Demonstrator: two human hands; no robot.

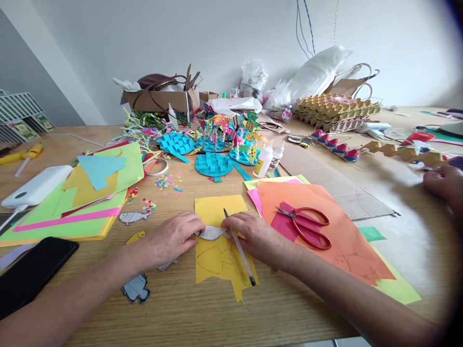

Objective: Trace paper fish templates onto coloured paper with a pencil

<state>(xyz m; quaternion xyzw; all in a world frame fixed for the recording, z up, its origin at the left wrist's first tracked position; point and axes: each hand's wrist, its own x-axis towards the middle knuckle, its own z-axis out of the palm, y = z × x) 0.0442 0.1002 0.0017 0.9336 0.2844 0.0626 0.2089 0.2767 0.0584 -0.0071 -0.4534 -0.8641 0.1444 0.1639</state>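
A sheet of yellow paper (213, 207) with pencil-like fish outlines on it lies on the table in front of me. On it rests a white paper fish cutout (211, 233). The fingers of my left hand (173, 238) are closed at the cutout's left end. My right hand (258, 236) touches its tail end, with a pen (241, 255) tucked slantwise between the fingers. Around my left hand lie another white fish cutout (133, 217), a yellow fish (136, 237) and a grey fish cutout (136, 288), partly covered by my arm.
Red-handled scissors (313, 229) lie on orange paper (347, 246) at right. Coloured sheets (126, 166), a black phone (39, 270) and a white power bank (36, 185) are at left. Glue bottles (263, 161) and blue woven paper discs (213, 165) stand behind. Another person's hand (443, 183) is at far right.
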